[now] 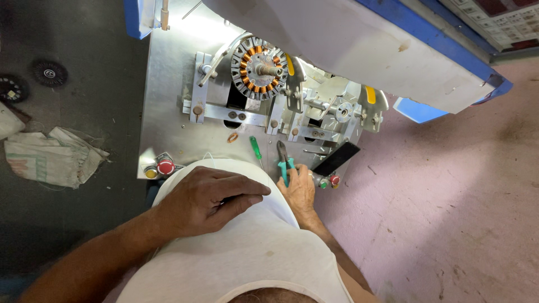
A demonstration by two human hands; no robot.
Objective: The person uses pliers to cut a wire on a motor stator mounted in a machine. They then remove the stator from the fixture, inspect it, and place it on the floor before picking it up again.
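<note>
Our left hand [205,197] rests flat on our shirt, grip empty. Right hand [297,188] wraps the teal pliers [284,160] at the bench [168,101] near edge, floor open rightward.

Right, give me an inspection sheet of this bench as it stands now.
Surface: metal bench top, brightly lit at the far end.
Job's things: teal-handled pliers under the right hand; wound stator clamped in the fixture.
Clutter: green screwdriver, black flat bar, small copper ring.
Grips: right hand rests on the pliers' handles; left hand lies flat on the white shirt, holding nothing.
Cables: nothing seen.
Surroundings: red push buttons, crumpled sacks on the dark floor, pink floor to the right.
</note>
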